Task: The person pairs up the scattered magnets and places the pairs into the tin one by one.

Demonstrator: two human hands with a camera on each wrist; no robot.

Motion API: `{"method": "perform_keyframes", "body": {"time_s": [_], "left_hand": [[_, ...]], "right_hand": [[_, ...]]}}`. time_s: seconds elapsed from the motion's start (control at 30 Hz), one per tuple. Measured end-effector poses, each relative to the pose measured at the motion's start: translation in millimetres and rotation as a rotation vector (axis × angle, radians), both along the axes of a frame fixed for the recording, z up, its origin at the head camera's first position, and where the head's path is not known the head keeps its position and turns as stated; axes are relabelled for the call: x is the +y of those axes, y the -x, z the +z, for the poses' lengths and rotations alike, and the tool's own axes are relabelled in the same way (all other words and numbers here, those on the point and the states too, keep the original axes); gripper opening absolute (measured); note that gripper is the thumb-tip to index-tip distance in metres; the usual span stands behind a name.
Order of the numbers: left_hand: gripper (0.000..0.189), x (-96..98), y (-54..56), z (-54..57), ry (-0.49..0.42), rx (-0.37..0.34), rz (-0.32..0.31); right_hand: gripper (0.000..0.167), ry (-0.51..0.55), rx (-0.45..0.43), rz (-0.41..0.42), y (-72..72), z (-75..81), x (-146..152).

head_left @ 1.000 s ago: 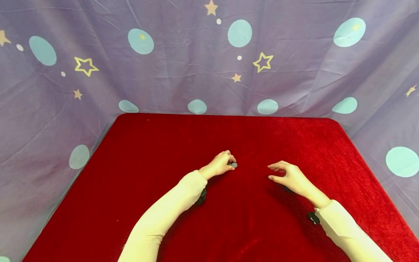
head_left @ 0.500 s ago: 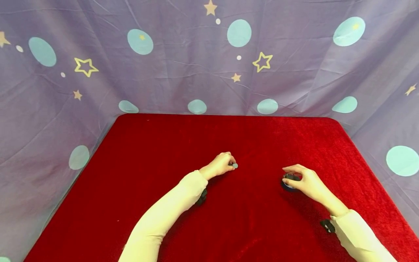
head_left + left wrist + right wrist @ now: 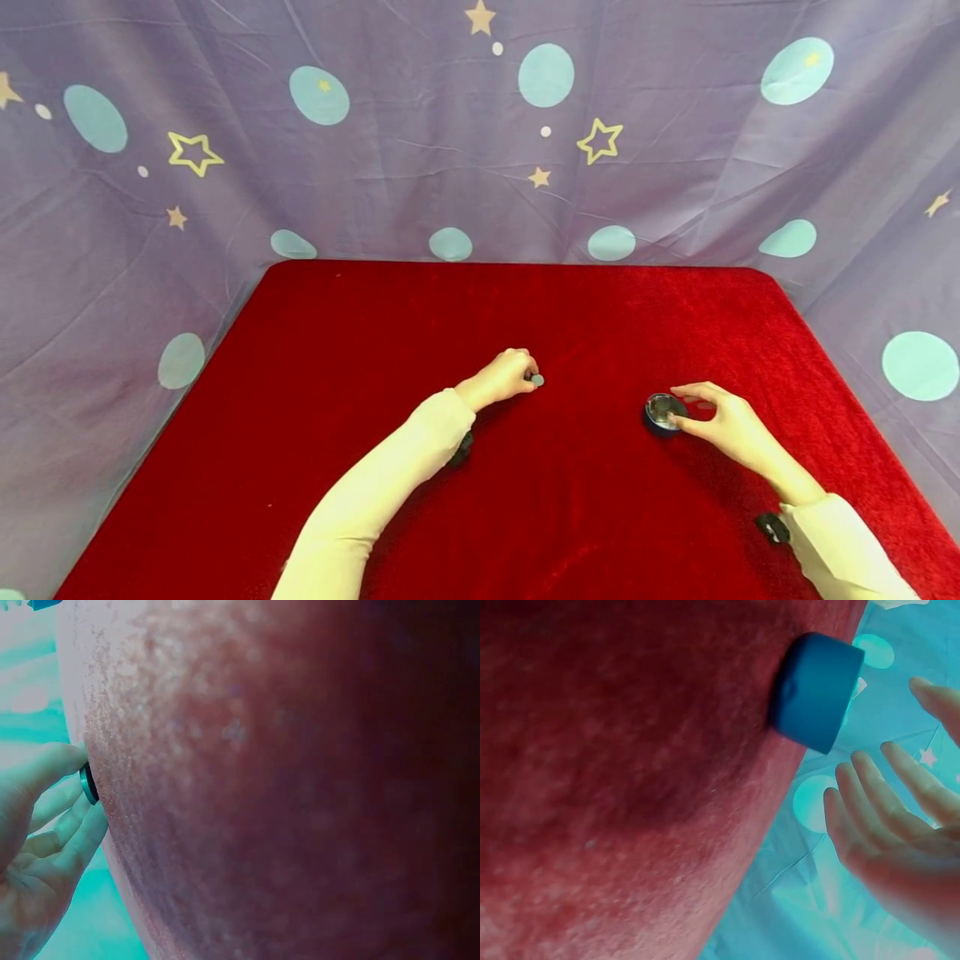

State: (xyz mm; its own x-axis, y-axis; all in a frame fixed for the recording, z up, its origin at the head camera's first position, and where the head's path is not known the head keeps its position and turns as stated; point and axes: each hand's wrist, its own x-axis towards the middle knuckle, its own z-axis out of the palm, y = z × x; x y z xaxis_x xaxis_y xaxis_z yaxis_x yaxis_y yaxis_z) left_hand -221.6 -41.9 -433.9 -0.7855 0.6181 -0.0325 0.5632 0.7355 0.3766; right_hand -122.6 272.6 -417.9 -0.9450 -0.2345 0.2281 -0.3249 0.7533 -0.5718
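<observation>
Low on the red cloth, my left hand [image 3: 504, 377] pinches a small round piece with a flat grey face [image 3: 537, 380]. In the left wrist view that piece [image 3: 88, 784] shows as a thin dark disc edge between thumb and fingertips, right at the cloth. My right hand [image 3: 729, 427] has its fingers spread and holds nothing. Just left of it sits a short round dark-blue container [image 3: 660, 413] with a shiny top. The right wrist view shows the container's smooth blue side [image 3: 817, 694] on the cloth, with a gap between it and the right hand's fingers [image 3: 870, 780].
Red plush cloth [image 3: 420, 317] covers the table. A purple curtain [image 3: 420, 150] with stars and dots encloses its back and sides. Dark wrist devices hang under both pale sleeves [image 3: 405, 442].
My right hand has moved right and toward me, off the blue container, which was first hidden under it and now shows. The left hand stays in place with the small round piece.
</observation>
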Motion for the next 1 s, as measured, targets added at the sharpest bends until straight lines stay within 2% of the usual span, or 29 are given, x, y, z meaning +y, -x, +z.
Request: {"method": "perform_keyframes", "body": {"time_s": [0.2,0.6,0.77,1.0], "left_hand": [[0.017,-1.4,-0.4,0.1,-0.014,-0.027,0.015],[0.015,-4.4,-3.8,-1.3,-0.104,-0.011,-0.019],[0.016,-3.9,-5.4,-1.1,-0.137,0.006,-0.043],[0.017,-1.5,-10.1,3.7,-0.188,-0.026,-0.041]], "right_hand": [[0.041,0.012,-0.034,-0.005,-1.4,-1.2,4.2],[0.048,0.047,-0.092,0.019,0.1,-7.8,10.1],[0.051,0.107,-0.149,0.044,0.6,-9.3,12.3],[0.055,0.164,-0.216,0.070,1.3,-13.5,15.1]]}}
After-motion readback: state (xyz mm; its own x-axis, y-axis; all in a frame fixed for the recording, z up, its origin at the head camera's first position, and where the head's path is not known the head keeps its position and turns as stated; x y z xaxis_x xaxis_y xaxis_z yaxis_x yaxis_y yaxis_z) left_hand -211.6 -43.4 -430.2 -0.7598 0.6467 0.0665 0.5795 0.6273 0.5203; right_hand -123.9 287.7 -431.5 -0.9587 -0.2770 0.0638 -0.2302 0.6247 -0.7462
